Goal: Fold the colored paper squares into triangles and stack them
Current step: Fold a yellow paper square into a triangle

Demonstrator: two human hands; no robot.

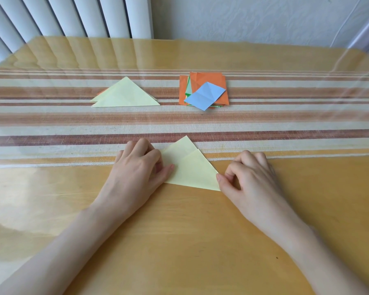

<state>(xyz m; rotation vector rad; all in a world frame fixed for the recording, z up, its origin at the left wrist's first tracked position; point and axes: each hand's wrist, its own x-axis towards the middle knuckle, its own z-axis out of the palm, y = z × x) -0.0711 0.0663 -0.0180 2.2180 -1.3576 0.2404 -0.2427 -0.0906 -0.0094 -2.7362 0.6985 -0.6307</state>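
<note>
A pale yellow paper lies folded into a triangle near the table's front, its two layers slightly offset at the top. My left hand rests on its left corner, fingers curled and the thumb pressing the paper. My right hand sits at the paper's right corner with curled fingers, the thumb tip touching that corner. Farther back on the left lies a stack of folded triangles, yellow on top with an orange edge showing beneath. At the back right is a pile of unfolded squares, orange and green, with a creased blue square on top.
The wooden table has a glossy clear cover and a striped cloth runner across its middle. A white radiator and a wall stand behind the far edge.
</note>
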